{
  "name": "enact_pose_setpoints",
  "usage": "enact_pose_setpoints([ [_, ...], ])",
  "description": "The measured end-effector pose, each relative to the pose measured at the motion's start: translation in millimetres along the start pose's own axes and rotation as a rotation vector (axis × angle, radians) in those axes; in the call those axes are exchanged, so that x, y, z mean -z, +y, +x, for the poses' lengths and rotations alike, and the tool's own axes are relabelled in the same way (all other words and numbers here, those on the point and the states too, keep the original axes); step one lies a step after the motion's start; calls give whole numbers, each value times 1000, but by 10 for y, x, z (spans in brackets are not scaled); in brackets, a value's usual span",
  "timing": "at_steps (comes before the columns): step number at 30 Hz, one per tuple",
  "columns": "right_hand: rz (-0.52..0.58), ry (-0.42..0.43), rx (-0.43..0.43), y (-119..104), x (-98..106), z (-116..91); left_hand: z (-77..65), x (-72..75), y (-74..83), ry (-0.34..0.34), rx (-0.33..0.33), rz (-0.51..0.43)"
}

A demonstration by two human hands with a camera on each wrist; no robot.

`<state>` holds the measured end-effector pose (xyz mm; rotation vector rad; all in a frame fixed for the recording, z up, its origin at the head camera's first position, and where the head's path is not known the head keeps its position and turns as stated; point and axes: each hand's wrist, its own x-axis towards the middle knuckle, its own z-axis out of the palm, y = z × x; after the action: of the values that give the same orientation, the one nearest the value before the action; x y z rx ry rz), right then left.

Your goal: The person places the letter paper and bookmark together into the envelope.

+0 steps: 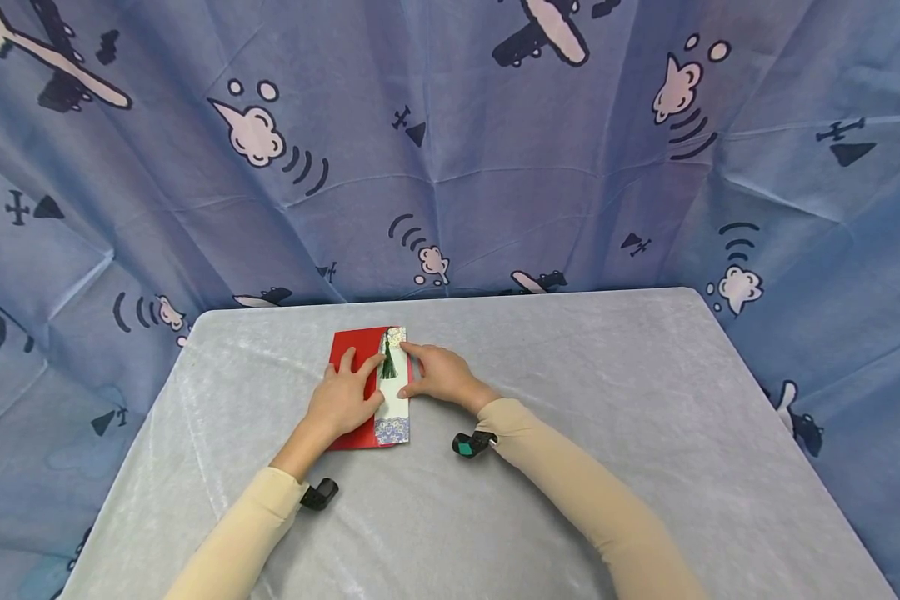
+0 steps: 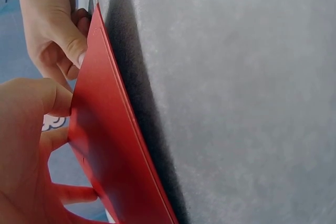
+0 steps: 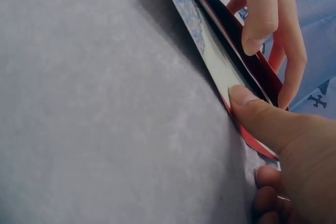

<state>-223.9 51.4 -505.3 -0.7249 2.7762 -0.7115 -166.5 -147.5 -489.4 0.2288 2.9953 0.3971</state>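
A red card (image 1: 348, 342) or booklet lies on the table, with a white flap (image 1: 392, 404) along its right side that bears a blue floral print at the near end. A dark green tassel (image 1: 387, 364) hangs over the flap. My left hand (image 1: 340, 404) rests on the red cover, fingers spread, the thumb and index reaching to the flap's left edge. At the right edge, my right hand (image 1: 444, 375) pinches the flap, its thumb (image 3: 247, 98) on the white face and fingers curled beneath. The right wrist view shows a gap between the layers.
A grey cloth-covered table (image 1: 607, 375) extends around the card on every side. Behind it hangs a blue curtain (image 1: 450, 150) with airplane and cloud prints. Black wrist cameras (image 1: 320, 494) sit at both cuffs of the beige sleeves.
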Motion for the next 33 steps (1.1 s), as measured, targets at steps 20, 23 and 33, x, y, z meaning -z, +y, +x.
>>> enact_pose_setpoints([
  [20,-102,8,-24,-39,-69,21,-2,10,30,-7,11,7],
  [23,-116,10,-27,-53,-76,23,-1,7,31,-6,9,11],
  [33,-165,24,-34,-71,-109,36,1,2,28,-3,6,14],
])
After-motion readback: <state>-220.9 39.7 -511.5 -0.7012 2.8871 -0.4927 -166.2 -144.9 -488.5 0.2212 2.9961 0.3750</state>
